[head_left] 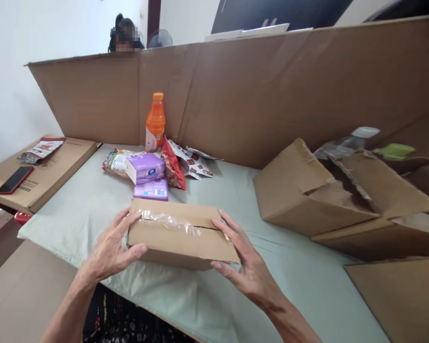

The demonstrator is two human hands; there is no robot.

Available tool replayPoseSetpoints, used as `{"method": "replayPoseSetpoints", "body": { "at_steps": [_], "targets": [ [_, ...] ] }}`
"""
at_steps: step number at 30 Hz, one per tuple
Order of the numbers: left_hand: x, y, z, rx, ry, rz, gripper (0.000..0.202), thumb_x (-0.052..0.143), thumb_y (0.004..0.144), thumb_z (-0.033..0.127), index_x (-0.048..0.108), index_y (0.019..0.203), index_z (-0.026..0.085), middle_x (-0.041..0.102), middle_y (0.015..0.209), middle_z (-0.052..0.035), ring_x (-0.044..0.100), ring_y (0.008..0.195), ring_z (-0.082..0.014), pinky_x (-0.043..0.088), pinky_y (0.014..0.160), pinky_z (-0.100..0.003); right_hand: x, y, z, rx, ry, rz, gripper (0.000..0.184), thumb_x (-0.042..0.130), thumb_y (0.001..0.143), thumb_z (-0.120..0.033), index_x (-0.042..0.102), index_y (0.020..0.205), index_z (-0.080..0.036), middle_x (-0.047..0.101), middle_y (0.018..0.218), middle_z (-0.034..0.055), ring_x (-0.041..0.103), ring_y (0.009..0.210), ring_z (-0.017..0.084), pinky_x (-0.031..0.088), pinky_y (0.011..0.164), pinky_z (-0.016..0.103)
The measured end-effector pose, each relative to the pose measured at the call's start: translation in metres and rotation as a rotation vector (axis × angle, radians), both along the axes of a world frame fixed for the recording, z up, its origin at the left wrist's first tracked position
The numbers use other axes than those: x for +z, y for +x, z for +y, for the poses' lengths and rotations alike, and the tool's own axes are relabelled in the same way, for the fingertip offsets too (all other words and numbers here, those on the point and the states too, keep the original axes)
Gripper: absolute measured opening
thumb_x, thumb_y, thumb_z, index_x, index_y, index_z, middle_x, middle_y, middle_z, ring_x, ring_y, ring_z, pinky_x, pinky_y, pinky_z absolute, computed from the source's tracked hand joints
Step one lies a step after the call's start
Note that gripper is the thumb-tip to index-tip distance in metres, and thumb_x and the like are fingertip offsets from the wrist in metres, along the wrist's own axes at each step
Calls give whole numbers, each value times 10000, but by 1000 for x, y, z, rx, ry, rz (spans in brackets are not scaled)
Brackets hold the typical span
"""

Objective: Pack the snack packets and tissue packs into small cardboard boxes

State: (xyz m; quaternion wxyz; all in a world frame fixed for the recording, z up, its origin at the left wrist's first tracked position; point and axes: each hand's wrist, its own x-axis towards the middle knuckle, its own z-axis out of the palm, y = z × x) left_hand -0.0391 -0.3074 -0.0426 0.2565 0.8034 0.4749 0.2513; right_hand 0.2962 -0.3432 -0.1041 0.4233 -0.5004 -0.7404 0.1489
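Note:
A small cardboard box (182, 243) rests on the pale green table cover in front of me, clear tape running along its top seam. My left hand (116, 245) grips its left end, fingers on the top edge and thumb at the near side. Around the right end is my right hand (241, 252), fingers over the top and thumb on the near edge. Just behind the box lie two purple tissue packs (150, 169), one above the other. Beside them are a red snack bag (173, 166), a colourful food packet (116, 162) and an orange drink bottle (155, 124).
A tall cardboard panel (236, 95) walls off the back, with a person's head above it. At right stands a large open carton (307, 200) holding a clear plastic bottle. On a flat carton (64, 166) at left lie a phone (16, 180) and a pouch (43, 149).

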Motion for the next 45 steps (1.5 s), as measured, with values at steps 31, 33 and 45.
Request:
{"method": "replayPoseSetpoints", "body": {
  "at_steps": [31,33,45],
  "targets": [
    [-13,-77,-16,203,150,-16,738,732,842,570,551,1468,225,588,1468,-173,469,1441,-408,452,1146,-593,-13,-79,14,109,58,83,613,678,922,-424,490,1498,-331,530,1539,126,519,1409,336,552,1055,480],
    [-13,-77,-19,197,181,-42,738,745,832,549,558,1461,211,614,1443,-171,505,1415,-396,469,1139,-579,-13,-81,13,107,84,82,610,681,921,-435,492,1492,-326,539,1528,139,537,1392,339,568,1033,478],
    [1,-112,-29,319,250,-46,688,723,861,524,561,1451,208,595,1472,-148,518,1410,-364,436,1180,-544,8,-120,43,256,35,106,637,693,916,-447,493,1501,-294,496,1566,153,485,1437,336,514,1093,506]
  ]
}}
